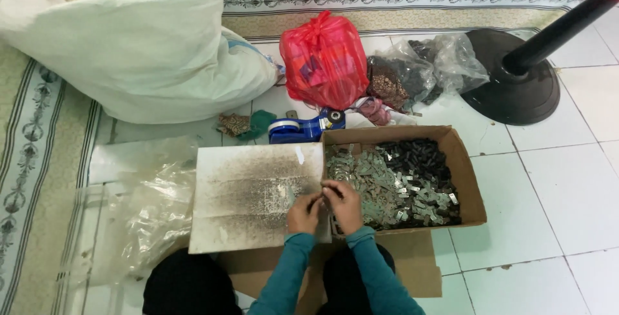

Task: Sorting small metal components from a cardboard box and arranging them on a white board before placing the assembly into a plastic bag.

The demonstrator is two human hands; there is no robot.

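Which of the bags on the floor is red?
The knotted plastic bag in the middle; the big sack is white, the bag beside it clear.

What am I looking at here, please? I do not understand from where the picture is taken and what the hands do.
There is one picture, from a camera worn on a person's head, looking down. No machine appears: a person in teal sleeves sits on a tiled floor. The left hand and right hand meet at the edge of an open cardboard box, pinching something too small to tell. The box holds small metal clips and dark pieces. Beside it lies a stained flat board. Behind are a blue tape dispenser, a red plastic bag, a big white sack and a black stand base.
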